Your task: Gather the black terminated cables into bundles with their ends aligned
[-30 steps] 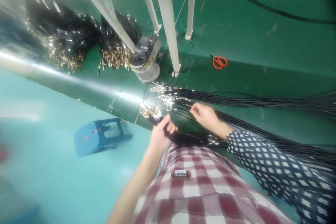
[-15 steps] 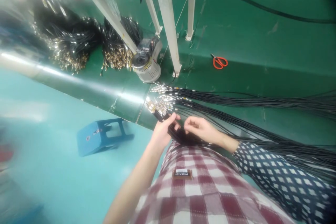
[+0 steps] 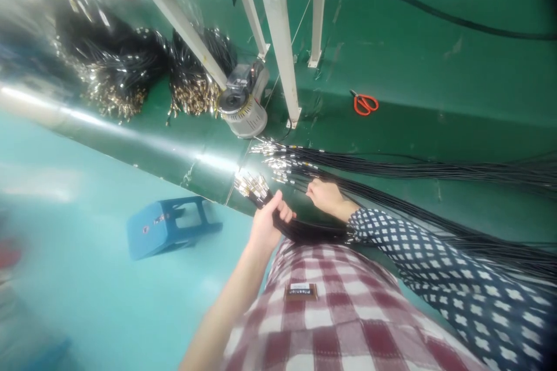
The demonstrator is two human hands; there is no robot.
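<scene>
My left hand (image 3: pixel 267 221) is wrapped round a bundle of black cables (image 3: pixel 311 232), close to its metal-tipped ends (image 3: pixel 252 186), which fan out past my thumb. The bundle runs rightward along the bench's front edge, against my checked apron (image 3: pixel 335 290). Over the bench, my right hand (image 3: pixel 326 196) is closed in a pinch at the near side of a second group of black cables (image 3: pixel 374 190), on what looks like a single cable; the fingertips partly hide it. Bright connector ends (image 3: pixel 282 169) of this group lie just left of the right hand.
Another row of black cables (image 3: pixel 413 169) stretches rightward on the green bench (image 3: pixel 413 110). Red-handled scissors (image 3: pixel 365 104) lie behind it. A round grey device (image 3: pixel 242 107) stands by white frame legs (image 3: pixel 287 69). Cable heaps (image 3: pixel 195 75) lie left; a blue stool (image 3: pixel 169 226) is on the floor.
My right hand has moved away from the held bundle, up and forward to the cables on the bench. My left hand has closed more fully round its bundle and shifted slightly left.
</scene>
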